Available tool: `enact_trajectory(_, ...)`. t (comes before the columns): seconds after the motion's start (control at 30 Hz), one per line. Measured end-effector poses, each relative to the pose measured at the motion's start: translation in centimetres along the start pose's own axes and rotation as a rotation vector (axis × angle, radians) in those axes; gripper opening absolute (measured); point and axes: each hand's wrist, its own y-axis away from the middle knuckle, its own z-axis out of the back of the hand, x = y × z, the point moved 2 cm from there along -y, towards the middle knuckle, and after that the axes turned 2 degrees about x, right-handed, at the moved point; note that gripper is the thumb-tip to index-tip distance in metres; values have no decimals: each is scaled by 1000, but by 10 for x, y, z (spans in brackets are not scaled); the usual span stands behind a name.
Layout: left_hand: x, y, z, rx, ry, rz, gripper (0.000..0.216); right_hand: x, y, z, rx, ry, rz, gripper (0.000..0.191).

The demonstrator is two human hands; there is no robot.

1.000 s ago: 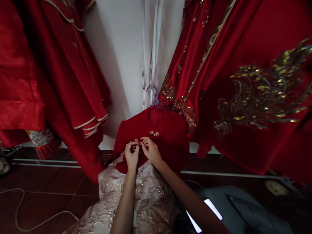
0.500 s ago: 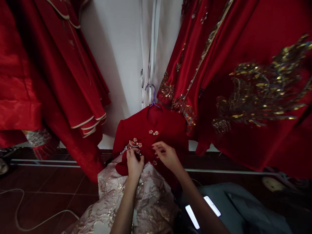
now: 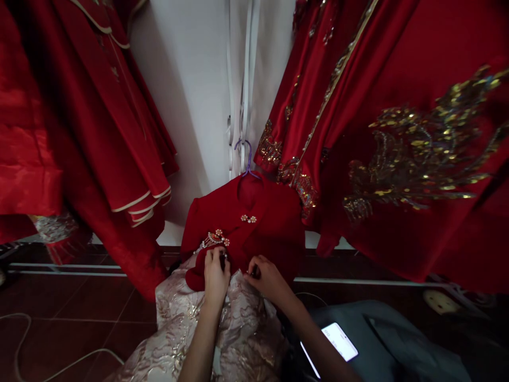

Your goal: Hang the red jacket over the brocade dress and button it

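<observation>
A red jacket hangs by its collar from a purple hanger against the pale wall. Pearl flower fastenings sit below its neckline, and a beaded brooch with dangling strands is on its left side in view. My left hand is closed on the jacket's front edge, just under the brooch. At the lower front, my right hand has its fingers pinched at the jacket, where they cover a fastening. Pale brocade fabric with gold pattern lies beneath both hands.
Red garments with cream piping hang at the left. Red garments with gold sequins hang at the right. A lit phone rests on a grey-green surface. A white cable runs across the tiled floor.
My right hand has moved down from in front of the jacket's chest to its lower front, and its fingers have closed there. My left hand keeps its hold near the brooch.
</observation>
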Motion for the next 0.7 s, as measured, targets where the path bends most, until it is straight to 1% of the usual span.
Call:
enact_trajectory(0.03,-1,1,0,4,-23,-6,23,-1,1,-1,0,-19,-6,12)
enact_trajectory(0.13,-2,2,0,16,-85,-19,16,-6,3,-5,-15,-52,-48,25)
enact_trajectory(0.17,-2,3,0,9,-89,-14,15,-8,4,-5,-27,-46,-71,26)
enact_trajectory(0.3,-2,3,2,-61,-55,35,12,-11,5,-4,-78,11,-128,15)
enact_trajectory(0.43,-3,2,3,-59,-80,37,8,-2,11,4,-99,-29,-58,15)
enact_trajectory(0.5,-3,1,3,-49,-84,24,8,3,16,12,-123,-106,-54,18)
enact_trajectory(0.57,-2,1,4,-58,-70,20,8,8,20,22,-109,-239,-111,23)
enact_trajectory(0.63,-1,1,4,-62,-53,20,8,15,21,30,-51,-439,-182,28)
enact_trajectory(0.7,0,0,3,-59,-39,31,6,24,16,38,-10,-656,-218,34)
